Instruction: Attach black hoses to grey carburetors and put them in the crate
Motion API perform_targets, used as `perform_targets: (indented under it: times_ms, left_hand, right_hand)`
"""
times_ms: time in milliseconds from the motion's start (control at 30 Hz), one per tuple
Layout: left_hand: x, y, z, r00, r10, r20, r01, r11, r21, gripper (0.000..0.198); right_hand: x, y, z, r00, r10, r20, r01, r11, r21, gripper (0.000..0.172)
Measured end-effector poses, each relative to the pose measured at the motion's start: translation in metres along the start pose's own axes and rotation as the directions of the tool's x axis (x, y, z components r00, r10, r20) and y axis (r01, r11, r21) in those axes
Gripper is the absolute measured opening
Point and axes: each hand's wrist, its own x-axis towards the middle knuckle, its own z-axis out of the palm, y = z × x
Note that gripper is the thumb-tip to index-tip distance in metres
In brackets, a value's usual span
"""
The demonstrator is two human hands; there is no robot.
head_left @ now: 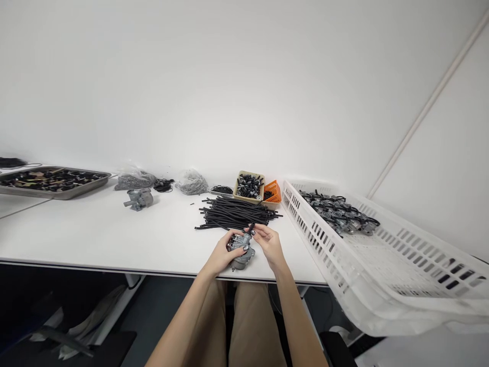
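A grey metal carburetor (241,259) is at the table's front edge, gripped by my left hand (225,251) with the thumb across its side. At its upper end, the fingers of my right hand (267,240) pinch a small black cap (251,228). Whether the cap is seated on the carburetor or only touching it, I cannot tell. Just beyond my hands lies a pile of black rubber hoses (233,211). Another carburetor (139,199) rests farther left on the table.
To the right stands a large white plastic crate (313,244) with several carburetors (340,211) inside. Along the wall are a yellow bin (261,178) of small black parts, an orange basket (275,189), plastic bags (191,182) and a metal tray (84,189). The white table (95,234) ends near my lap.
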Motion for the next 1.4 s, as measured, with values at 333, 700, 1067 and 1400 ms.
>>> perform_targets:
  times_ms: [333,700,1067,1400]
  left_hand:
    - [0.000,-0.002,0.001,0.999,0.038,-0.029,-0.040,0.996,-0.080,0.049]
    - [0.002,-0.007,0.002,1.000,0.028,-0.014,-0.030,0.982,-0.188,0.072]
    - [-0.007,-0.008,0.006,0.946,-0.289,0.145,0.304,0.647,-0.699,0.085]
    - [-0.003,0.011,-0.008,0.874,-0.482,-0.061,0.168,0.419,-0.892,0.049]
  right_hand:
    - [-0.002,-0.006,0.008,0.998,0.044,0.049,-0.042,0.998,-0.049,0.044]
    - [-0.003,-0.010,0.021,0.997,-0.054,-0.061,0.045,0.989,-0.139,0.020]
    - [0.013,-0.023,0.048,0.998,-0.004,0.068,0.010,0.995,-0.095,0.025]
    - [0.029,0.020,-0.031,0.869,-0.165,-0.467,-0.012,0.936,-0.353,0.028]
